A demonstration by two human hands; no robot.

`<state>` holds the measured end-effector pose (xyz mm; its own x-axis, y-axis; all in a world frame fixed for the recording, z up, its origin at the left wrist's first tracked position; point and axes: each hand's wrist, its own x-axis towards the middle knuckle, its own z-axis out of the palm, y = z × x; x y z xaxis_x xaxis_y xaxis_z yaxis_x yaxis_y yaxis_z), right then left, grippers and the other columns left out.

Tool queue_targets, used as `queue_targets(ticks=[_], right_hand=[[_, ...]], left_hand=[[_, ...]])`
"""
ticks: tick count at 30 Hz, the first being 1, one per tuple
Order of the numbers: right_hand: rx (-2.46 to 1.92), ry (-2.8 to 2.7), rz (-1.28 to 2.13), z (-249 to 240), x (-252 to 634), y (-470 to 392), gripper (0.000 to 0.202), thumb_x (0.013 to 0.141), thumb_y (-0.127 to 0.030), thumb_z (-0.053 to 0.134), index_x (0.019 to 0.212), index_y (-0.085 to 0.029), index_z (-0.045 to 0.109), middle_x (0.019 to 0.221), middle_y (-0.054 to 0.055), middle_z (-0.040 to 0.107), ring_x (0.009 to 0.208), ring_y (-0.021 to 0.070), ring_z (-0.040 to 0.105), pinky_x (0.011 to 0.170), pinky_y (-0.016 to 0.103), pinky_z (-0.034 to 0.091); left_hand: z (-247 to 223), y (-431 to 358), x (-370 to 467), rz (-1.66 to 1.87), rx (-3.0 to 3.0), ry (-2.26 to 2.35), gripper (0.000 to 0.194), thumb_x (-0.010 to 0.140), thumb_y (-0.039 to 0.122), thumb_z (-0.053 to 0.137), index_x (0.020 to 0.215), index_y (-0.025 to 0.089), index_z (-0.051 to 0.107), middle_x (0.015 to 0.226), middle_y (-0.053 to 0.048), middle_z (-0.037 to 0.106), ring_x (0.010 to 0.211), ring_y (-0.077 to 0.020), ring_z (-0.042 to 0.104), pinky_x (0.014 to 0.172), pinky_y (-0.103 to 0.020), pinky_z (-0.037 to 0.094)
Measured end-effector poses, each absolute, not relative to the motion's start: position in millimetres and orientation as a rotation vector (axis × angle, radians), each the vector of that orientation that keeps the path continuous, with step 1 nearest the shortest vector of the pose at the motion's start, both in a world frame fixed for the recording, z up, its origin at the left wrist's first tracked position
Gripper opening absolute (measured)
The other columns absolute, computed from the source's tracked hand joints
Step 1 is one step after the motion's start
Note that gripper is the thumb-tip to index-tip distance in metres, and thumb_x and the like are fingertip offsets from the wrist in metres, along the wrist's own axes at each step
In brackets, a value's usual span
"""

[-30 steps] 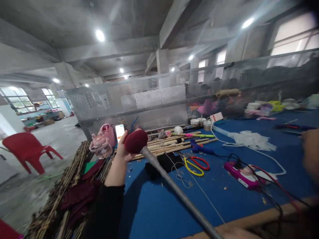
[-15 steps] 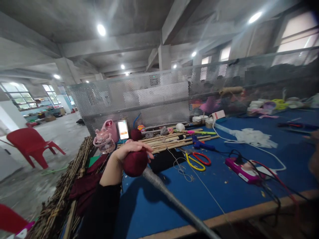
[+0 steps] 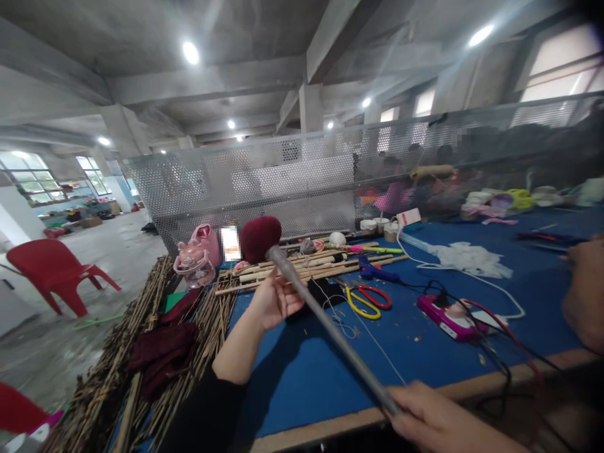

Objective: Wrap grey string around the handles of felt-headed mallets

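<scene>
A grey-wrapped stick [image 3: 337, 327] rises from lower right to upper left, topped by a rounded dark red fabric head [image 3: 261, 239]. My right hand [image 3: 427, 409] is wrapped round its lower end at the table's front edge. Below the head, my left hand [image 3: 276, 302] is turned palm up with fingers apart. Its fingertips lie close to the stick; whether they touch it I cannot tell. Behind my left hand are several thin wooden sticks [image 3: 302, 272] and a black cloth [image 3: 325, 292]. Scissors with red and yellow handles [image 3: 370, 302] lie right of the stick.
The blue table [image 3: 302, 390] also bears a blue glue gun [image 3: 377, 270], a magenta power strip [image 3: 446, 318] with cords and white material [image 3: 472, 259]. Bundled twigs [image 3: 113, 358] and dark red cloth [image 3: 163, 352] lie left. Another person's hand [image 3: 585, 292] is at the right edge.
My left hand has come off the dark red head and dropped below it, opening palm up. The head has risen and tilted up. My right hand has come into view on the stick.
</scene>
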<state>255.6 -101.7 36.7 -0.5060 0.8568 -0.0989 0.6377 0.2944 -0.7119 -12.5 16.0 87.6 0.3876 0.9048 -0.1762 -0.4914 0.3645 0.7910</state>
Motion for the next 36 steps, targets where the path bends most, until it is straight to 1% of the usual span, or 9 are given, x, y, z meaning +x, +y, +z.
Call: queue_targets(ticks=[5,10,14,19,22,24,29,34,36], right_hand=[[-1.100,-2.085,1.378,39,214,-31,0.041,0.077,-0.054,0.044,0.066,-0.015,0.045,0.057,-0.004,0.032,0.053,0.0080,0.028,0.050,0.020,0.025],[-1.069,-1.738,1.696,13,170,14,0.040,0.073,-0.052,0.050,0.076,-0.012,0.052,0.047,-0.008,0.028,0.041,0.0047,0.020,0.041,0.020,0.014],[-1.213,-1.632,1.705,0,150,27,0.030,0.075,-0.043,0.051,0.073,-0.013,0.052,0.042,-0.008,0.033,0.035,0.0035,0.020,0.038,0.020,0.013],[-1.315,-1.652,1.698,0,148,45,0.021,0.078,-0.035,0.047,0.073,-0.015,0.051,0.047,-0.005,0.044,0.036,0.0046,0.031,0.036,0.018,0.016],[-1.304,-1.757,1.751,2,149,54,0.020,0.078,-0.032,0.048,0.067,-0.015,0.050,0.043,-0.007,0.038,0.034,0.0038,0.027,0.035,0.019,0.016],[-1.223,-1.790,1.800,2,151,58,0.021,0.077,-0.033,0.050,0.067,-0.014,0.052,0.043,-0.007,0.037,0.034,0.0036,0.026,0.036,0.019,0.017],[-0.811,-1.761,2.002,4,163,61,0.027,0.072,-0.038,0.058,0.073,-0.011,0.053,0.060,-0.001,0.053,0.048,0.0056,0.043,0.044,0.017,0.030],[-0.922,-1.724,2.065,3,179,72,0.027,0.066,-0.035,0.065,0.075,-0.013,0.052,0.041,-0.011,0.033,0.035,0.0021,0.021,0.037,0.017,0.013],[-0.960,-1.711,2.008,0,181,74,0.027,0.065,-0.035,0.066,0.072,-0.012,0.054,0.042,-0.010,0.035,0.037,0.0025,0.023,0.039,0.018,0.014]], left_hand=[[59,10,-1,0.847,0.897,0.899,0.037,0.076,0.048,0.050,0.092,0.016,0.055,0.084,-0.007,0.062,0.067,-0.0139,0.062,0.060,-0.024,0.046],[33,15,-1,0.692,1.020,1.001,0.048,0.073,0.059,0.044,0.094,0.016,0.050,0.079,-0.005,0.059,0.060,-0.0141,0.062,0.056,-0.026,0.046],[29,10,-4,0.452,1.157,1.004,0.058,0.069,0.065,0.043,0.103,0.019,0.047,0.084,-0.007,0.059,0.058,-0.0158,0.063,0.051,-0.025,0.046],[23,9,9,0.566,1.290,1.131,0.060,0.063,0.044,0.065,0.111,0.016,0.042,0.073,-0.006,0.061,0.054,-0.0133,0.060,0.046,-0.021,0.044],[12,12,18,0.710,1.323,1.215,0.059,0.060,0.034,0.068,0.110,0.012,0.043,0.059,-0.001,0.058,0.046,-0.0120,0.055,0.042,-0.021,0.043],[5,13,20,0.755,1.333,1.195,0.063,0.060,0.029,0.068,0.114,0.011,0.042,0.053,0.001,0.056,0.042,-0.0113,0.053,0.041,-0.020,0.042],[0,4,18,0.803,1.232,1.092,0.067,0.064,0.030,0.065,0.123,0.011,0.037,0.051,0.002,0.056,0.039,-0.0096,0.050,0.040,-0.019,0.040],[0,-7,18,0.820,1.114,1.088,0.072,0.065,0.030,0.065,0.128,0.014,0.033,0.050,0.003,0.055,0.038,-0.0088,0.048,0.039,-0.018,0.037],[-1,-9,19,0.815,1.099,1.104,0.074,0.064,0.030,0.066,0.128,0.014,0.033,0.049,0.004,0.054,0.038,-0.0089,0.048,0.039,-0.018,0.037]])
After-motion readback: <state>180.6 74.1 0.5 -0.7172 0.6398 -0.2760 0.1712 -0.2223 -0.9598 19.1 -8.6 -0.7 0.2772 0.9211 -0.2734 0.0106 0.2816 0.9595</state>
